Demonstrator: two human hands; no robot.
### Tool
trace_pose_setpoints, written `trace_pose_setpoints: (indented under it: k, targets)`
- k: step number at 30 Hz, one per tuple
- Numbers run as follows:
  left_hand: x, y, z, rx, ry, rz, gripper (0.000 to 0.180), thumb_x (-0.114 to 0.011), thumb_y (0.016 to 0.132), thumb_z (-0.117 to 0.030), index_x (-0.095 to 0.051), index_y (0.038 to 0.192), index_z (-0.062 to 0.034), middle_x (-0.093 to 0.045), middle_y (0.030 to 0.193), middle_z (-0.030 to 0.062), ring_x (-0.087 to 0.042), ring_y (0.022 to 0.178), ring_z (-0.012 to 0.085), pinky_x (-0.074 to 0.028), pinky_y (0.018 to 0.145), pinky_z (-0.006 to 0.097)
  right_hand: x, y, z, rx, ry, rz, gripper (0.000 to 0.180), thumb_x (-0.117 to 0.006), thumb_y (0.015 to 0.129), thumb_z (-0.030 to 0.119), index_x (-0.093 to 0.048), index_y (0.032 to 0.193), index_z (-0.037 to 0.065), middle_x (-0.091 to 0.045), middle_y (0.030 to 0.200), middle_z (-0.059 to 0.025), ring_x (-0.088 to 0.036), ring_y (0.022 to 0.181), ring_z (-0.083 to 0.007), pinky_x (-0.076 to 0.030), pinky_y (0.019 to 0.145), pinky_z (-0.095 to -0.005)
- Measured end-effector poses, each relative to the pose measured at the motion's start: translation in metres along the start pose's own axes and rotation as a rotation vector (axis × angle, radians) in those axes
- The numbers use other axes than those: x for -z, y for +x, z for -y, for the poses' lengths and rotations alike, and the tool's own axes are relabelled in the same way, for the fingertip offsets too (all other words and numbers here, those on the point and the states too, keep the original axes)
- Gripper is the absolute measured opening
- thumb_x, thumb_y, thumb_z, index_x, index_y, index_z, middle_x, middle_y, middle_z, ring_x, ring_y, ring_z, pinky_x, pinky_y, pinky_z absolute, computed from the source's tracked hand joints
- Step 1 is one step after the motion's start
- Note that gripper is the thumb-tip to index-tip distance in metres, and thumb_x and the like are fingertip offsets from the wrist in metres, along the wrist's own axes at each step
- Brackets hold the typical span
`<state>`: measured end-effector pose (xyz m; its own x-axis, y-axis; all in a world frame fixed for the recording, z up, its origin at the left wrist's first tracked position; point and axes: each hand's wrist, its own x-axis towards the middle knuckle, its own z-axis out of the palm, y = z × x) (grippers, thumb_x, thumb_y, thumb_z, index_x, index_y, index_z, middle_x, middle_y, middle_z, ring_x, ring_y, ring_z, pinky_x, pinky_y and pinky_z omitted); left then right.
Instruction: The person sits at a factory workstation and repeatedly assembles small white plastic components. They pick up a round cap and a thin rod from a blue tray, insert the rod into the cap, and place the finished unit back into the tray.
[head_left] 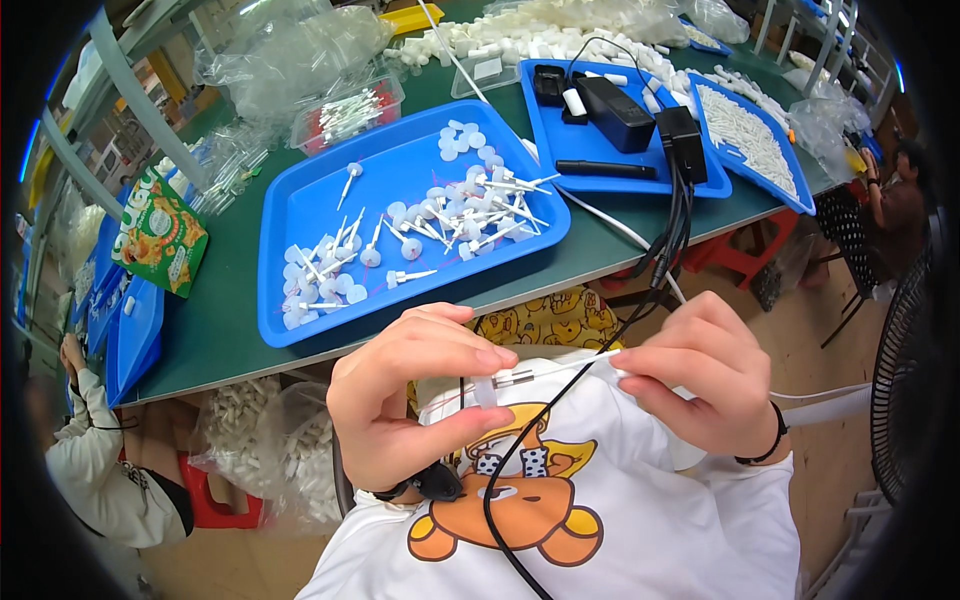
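Above my lap, my left hand point(395, 380) pinches a translucent white round cap point(485, 391) between thumb and fingers. From the cap a short metallic rod point(516, 377) points right, with a thin white length running on toward my other hand. My right hand point(705, 375) is closed on a small white piece point(606, 367) at that far end; its exact kind is partly hidden by the fingers. Just beyond my hands, a blue tray point(290, 215) bears many similar parts, translucent discs with thin white stems point(400, 240). Fine reddish strands show near my left fingers.
A second blue tray point(545, 135) holds black adapters point(615, 112) and a black stick; black cables hang across my front. Another blue tray point(795, 180) has small white pieces. A green snack bag point(160, 235) stands left. A fan point(900, 375) is at right. Other people sit at both sides.
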<state>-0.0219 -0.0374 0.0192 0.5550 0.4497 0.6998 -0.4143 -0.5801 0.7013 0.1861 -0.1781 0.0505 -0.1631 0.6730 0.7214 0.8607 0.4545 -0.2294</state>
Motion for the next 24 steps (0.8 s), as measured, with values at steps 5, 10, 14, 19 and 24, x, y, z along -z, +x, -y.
trace_pose_setpoints:
  k: [5,10,14,19,24]
  targets:
    - [-0.001,-0.001,0.005,-0.054,-0.027,0.032,0.04,-0.084,0.06,-0.003,-0.068,0.097,-0.001,-0.071,0.09,0.0108,-0.067,0.084,0.0214,-0.045,0.09,0.04,0.003,-0.003,0.001,-0.018,0.024,0.001,0.027,-0.079,0.063,0.002,-0.07,0.089,0.001,-0.061,0.071,-0.0042,-0.051,0.059,-0.0191,-0.037,0.05,-0.0282]
    - [-0.001,0.0,0.006,-0.057,-0.022,0.071,0.038,-0.084,0.061,-0.004,-0.068,0.095,0.0002,-0.07,0.089,0.0108,-0.066,0.082,0.0208,-0.045,0.089,0.04,-0.003,-0.003,0.003,-0.014,0.022,-0.026,0.026,-0.079,0.063,0.002,-0.07,0.088,0.002,-0.06,0.07,-0.0037,-0.05,0.058,-0.0184,-0.037,0.049,-0.028]
    - [0.0,0.0,0.006,-0.072,-0.003,0.083,0.038,-0.084,0.061,-0.004,-0.068,0.095,0.0002,-0.07,0.089,0.0106,-0.066,0.082,0.0208,-0.045,0.088,0.04,-0.004,-0.003,0.002,-0.025,0.016,-0.049,0.028,-0.079,0.062,0.002,-0.07,0.087,0.002,-0.06,0.069,-0.0038,-0.049,0.058,-0.0183,-0.036,0.048,-0.0282]
    - [-0.001,0.001,0.007,-0.08,0.011,0.085,0.038,-0.083,0.06,-0.003,-0.068,0.095,0.0,-0.07,0.089,0.0102,-0.066,0.082,0.0208,-0.045,0.088,0.04,-0.004,-0.002,0.002,-0.035,0.028,-0.07,0.028,-0.079,0.06,0.0,-0.07,0.087,0.002,-0.059,0.068,-0.0041,-0.049,0.057,-0.0189,-0.036,0.048,-0.0284]
    - [-0.001,0.001,0.007,-0.08,0.001,0.119,0.039,-0.083,0.06,-0.002,-0.068,0.096,-0.0004,-0.07,0.09,0.0103,-0.066,0.082,0.0206,-0.045,0.088,0.04,-0.001,-0.004,0.0,-0.041,0.021,-0.044,0.026,-0.077,0.063,0.0,-0.069,0.088,0.002,-0.057,0.069,-0.0036,-0.048,0.059,-0.0175,-0.036,0.052,-0.0281]
